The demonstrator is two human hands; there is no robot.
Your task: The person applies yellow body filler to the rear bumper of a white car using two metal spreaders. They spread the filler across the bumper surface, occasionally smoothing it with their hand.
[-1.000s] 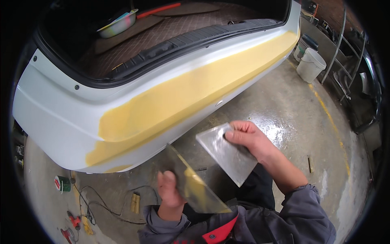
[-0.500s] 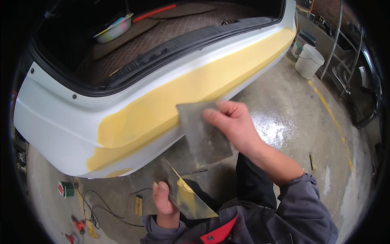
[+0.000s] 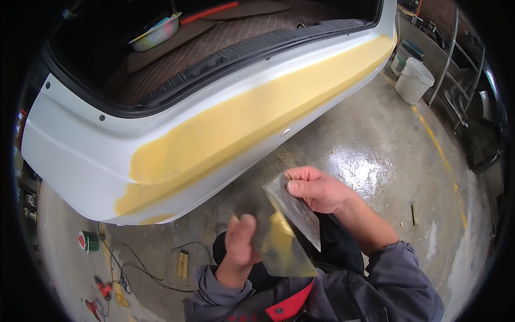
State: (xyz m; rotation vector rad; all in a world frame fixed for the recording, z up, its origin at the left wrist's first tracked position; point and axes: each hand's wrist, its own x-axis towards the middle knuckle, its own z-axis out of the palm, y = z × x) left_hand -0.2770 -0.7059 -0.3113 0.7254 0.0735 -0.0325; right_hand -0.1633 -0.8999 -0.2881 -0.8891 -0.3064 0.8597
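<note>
My left hand (image 3: 239, 241) grips a translucent grey plate (image 3: 287, 257) smeared with yellow paste; the hand is blurred. My right hand (image 3: 314, 190) pinches a thin metal spreader (image 3: 298, 214) at its upper corner, tilted against or just over the upper edge of the plate; whether they touch is hard to tell. Above both hands is a white car bumper (image 3: 70, 161), with a long yellow coated patch (image 3: 241, 112) along it.
The open trunk holds a plastic basin (image 3: 154, 35) and a red bar (image 3: 209, 12). On the floor are a green can (image 3: 88, 241), red power tools (image 3: 103, 288), cables and wooden blocks (image 3: 182, 264). White buckets (image 3: 414, 80) and a metal rack (image 3: 456, 80) stand at right.
My right hand rose with the spreader toward the bumper half a second ago and has now dropped back onto or beside the plate. My left hand has moved slightly up and rightward.
</note>
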